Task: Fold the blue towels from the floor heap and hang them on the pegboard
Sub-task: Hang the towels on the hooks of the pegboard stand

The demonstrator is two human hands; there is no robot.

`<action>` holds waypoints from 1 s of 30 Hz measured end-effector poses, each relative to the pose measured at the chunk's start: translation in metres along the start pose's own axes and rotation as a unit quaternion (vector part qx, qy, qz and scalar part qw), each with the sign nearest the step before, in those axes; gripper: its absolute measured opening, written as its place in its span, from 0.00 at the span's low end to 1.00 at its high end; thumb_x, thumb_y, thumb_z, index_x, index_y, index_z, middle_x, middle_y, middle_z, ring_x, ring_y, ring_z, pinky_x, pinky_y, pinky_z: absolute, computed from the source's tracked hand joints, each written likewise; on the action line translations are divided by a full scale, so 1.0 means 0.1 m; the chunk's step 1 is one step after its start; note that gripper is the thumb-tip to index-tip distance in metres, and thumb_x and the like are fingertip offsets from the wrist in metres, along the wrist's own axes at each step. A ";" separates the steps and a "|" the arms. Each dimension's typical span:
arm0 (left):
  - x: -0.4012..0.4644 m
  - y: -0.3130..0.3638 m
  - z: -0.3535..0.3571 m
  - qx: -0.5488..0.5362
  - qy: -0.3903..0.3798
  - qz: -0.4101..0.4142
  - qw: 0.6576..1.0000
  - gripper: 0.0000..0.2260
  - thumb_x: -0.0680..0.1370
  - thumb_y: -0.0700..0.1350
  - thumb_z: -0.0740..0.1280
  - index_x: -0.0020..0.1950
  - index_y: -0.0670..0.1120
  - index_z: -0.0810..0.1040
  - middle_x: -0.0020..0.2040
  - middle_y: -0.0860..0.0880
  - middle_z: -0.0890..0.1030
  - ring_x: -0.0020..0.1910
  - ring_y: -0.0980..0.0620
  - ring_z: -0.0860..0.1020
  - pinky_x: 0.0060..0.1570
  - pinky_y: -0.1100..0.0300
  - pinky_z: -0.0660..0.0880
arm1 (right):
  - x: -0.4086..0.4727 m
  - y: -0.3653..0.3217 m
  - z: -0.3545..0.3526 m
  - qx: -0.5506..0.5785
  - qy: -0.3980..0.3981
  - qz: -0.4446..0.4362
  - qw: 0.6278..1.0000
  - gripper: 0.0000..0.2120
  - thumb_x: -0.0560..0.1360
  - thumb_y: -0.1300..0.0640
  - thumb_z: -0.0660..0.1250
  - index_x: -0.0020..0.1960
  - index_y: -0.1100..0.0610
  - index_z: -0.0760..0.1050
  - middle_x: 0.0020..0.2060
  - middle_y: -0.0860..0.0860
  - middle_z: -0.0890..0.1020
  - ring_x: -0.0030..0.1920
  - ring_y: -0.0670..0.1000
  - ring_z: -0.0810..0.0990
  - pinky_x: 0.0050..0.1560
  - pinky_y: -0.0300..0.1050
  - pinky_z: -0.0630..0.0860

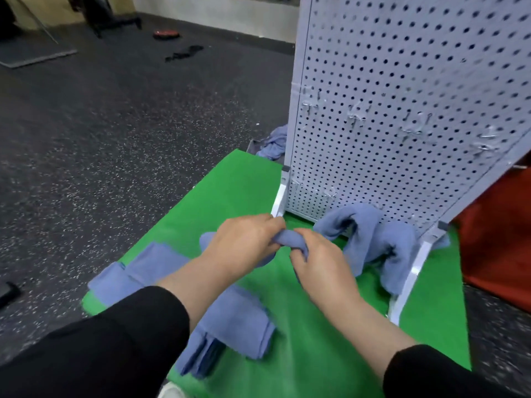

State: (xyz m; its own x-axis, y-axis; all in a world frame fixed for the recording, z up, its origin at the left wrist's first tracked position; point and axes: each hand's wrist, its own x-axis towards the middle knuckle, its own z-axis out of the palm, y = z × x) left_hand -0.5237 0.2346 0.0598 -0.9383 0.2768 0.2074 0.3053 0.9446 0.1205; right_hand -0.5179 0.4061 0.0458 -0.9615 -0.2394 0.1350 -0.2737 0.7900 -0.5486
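Hands meet low in front of the pegboard [402,104], both holding one bunched blue towel [290,239]: the left hand [244,239] has its grip curled over the towel's left end, and the right hand [319,259] clutches the right end, fingers wrapped round the cloth, knuckles nearly touching the other hand. Both forearms come out of black sleeves [115,340]. Below them a green mat [244,182] covers part of the speckled dark floor [100,124]. Folded towels [238,320] lie on the mat under the left forearm, with more folded ones [138,271] further left near the mat's edge. A loose heap of blue towels [376,239] sits at the white pegboard's foot, draped against its base and just beside the right hand. Another crumpled blue towel [274,143] lies on the floor behind the pegboard's left edge. Metal hooks [356,113] stick out from the board, blurred. A red object [500,242] stands at the right.
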 end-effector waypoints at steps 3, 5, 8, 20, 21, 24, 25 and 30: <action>0.09 0.04 0.14 -0.014 -0.010 -0.025 1.000 0.10 0.77 0.55 0.64 0.54 0.52 0.74 0.49 0.51 0.80 0.48 0.45 0.80 0.38 0.53 0.76 | 0.07 0.23 -0.08 -0.017 0.009 0.018 1.000 0.11 0.78 0.55 0.63 0.59 0.52 0.77 0.48 0.54 0.84 0.50 0.60 0.81 0.47 0.56 0.77; 0.12 -0.01 0.24 -0.025 -0.035 -0.062 0.997 0.10 0.78 0.56 0.62 0.55 0.52 0.73 0.49 0.51 0.81 0.47 0.43 0.81 0.38 0.53 0.75 | 0.12 0.34 -0.09 -0.017 0.004 0.022 1.000 0.10 0.78 0.55 0.63 0.59 0.52 0.77 0.48 0.54 0.84 0.49 0.60 0.81 0.47 0.55 0.77; 0.22 -0.09 0.35 -0.045 -0.040 -0.097 0.993 0.10 0.78 0.53 0.61 0.56 0.52 0.73 0.50 0.50 0.82 0.47 0.41 0.80 0.40 0.52 0.75 | 0.21 0.43 -0.01 -0.008 -0.002 0.033 0.999 0.10 0.79 0.57 0.63 0.60 0.53 0.77 0.46 0.56 0.84 0.48 0.60 0.81 0.44 0.53 0.74; 1.16 -0.44 0.64 -0.260 0.095 -0.275 0.921 0.14 0.78 0.39 0.63 0.62 0.48 0.79 0.51 0.44 0.84 0.46 0.44 0.77 0.44 0.54 0.73 | 1.30 0.35 0.20 0.025 0.049 0.082 0.995 0.17 0.80 0.64 0.57 0.67 0.57 0.74 0.58 0.59 0.82 0.55 0.61 0.80 0.52 0.50 0.74; 1.23 -0.42 0.68 -0.283 0.102 -0.288 0.909 0.13 0.78 0.39 0.63 0.60 0.48 0.80 0.50 0.44 0.84 0.46 0.44 0.77 0.43 0.55 0.72 | 1.39 0.38 0.20 0.016 0.056 0.089 0.994 0.17 0.80 0.65 0.57 0.66 0.58 0.74 0.57 0.59 0.82 0.55 0.61 0.79 0.52 0.51 0.74; 1.38 -0.39 0.79 -0.332 0.118 -0.313 0.882 0.12 0.77 0.38 0.63 0.55 0.48 0.81 0.46 0.46 0.83 0.45 0.44 0.77 0.40 0.56 0.70 | 1.60 0.44 0.23 0.010 0.066 0.125 0.990 0.16 0.79 0.66 0.56 0.63 0.57 0.74 0.54 0.58 0.82 0.53 0.61 0.79 0.49 0.51 0.74; 1.41 -0.38 0.81 -0.339 0.119 -0.317 0.878 0.12 0.76 0.38 0.63 0.54 0.48 0.82 0.46 0.47 0.83 0.45 0.44 0.77 0.40 0.56 0.71 | 1.64 0.45 0.25 0.004 0.061 0.133 0.989 0.17 0.79 0.66 0.56 0.65 0.57 0.73 0.56 0.58 0.81 0.54 0.61 0.79 0.50 0.51 0.74; 1.47 -0.37 1.04 -0.327 0.084 -0.299 0.893 0.16 0.75 0.37 0.63 0.57 0.50 0.84 0.46 0.47 0.85 0.46 0.45 0.79 0.39 0.59 0.68 | 1.59 0.52 0.54 -0.007 0.004 0.120 0.993 0.24 0.77 0.67 0.59 0.73 0.57 0.67 0.67 0.57 0.75 0.65 0.58 0.74 0.60 0.50 0.71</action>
State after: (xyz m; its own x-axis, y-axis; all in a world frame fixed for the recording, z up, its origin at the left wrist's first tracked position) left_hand -0.6901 0.2591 -0.0155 -0.9444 -0.3248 0.0519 -0.1613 0.5948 0.7875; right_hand -0.6832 0.3782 -0.0062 -0.9992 -0.0390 0.0075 -0.0367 0.8319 -0.5538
